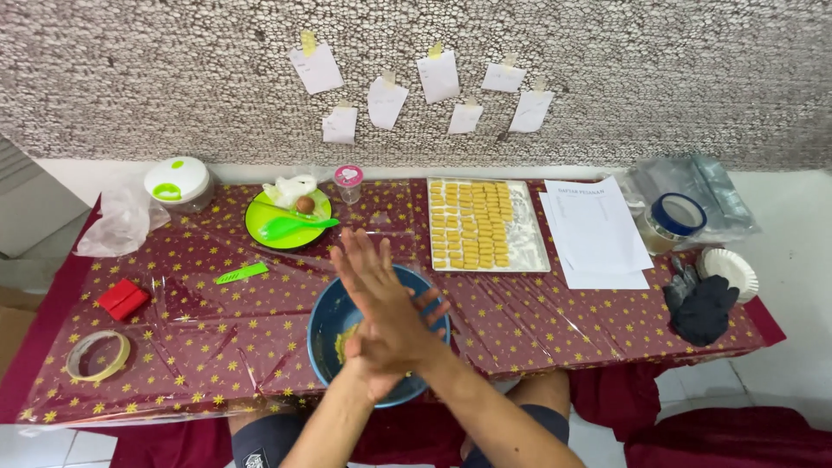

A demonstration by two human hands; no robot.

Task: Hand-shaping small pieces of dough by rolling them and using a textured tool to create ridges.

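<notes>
Tray (pixel 536 253), far centre: left two-thirds filled with yellow dough pieces (pixel 471 224), right strip bare; blue bowl (pixel 327 322), near edge, retains dough; left hand (pixel 400 341) and right hand (pixel 374 286) pressed flat together above it.

bowl (pixel 328 325) sat at table's (pixel 217 347) near edge; tray (pixel 537 256) behind it, papers (pixel 598 230) right of tray, plate (pixel 260 227) behind-left.

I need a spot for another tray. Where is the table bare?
Bare cloth lies between the tape roll, red box and blue bowl; also between the bowl and black glove. The back edge is crowded.
</notes>
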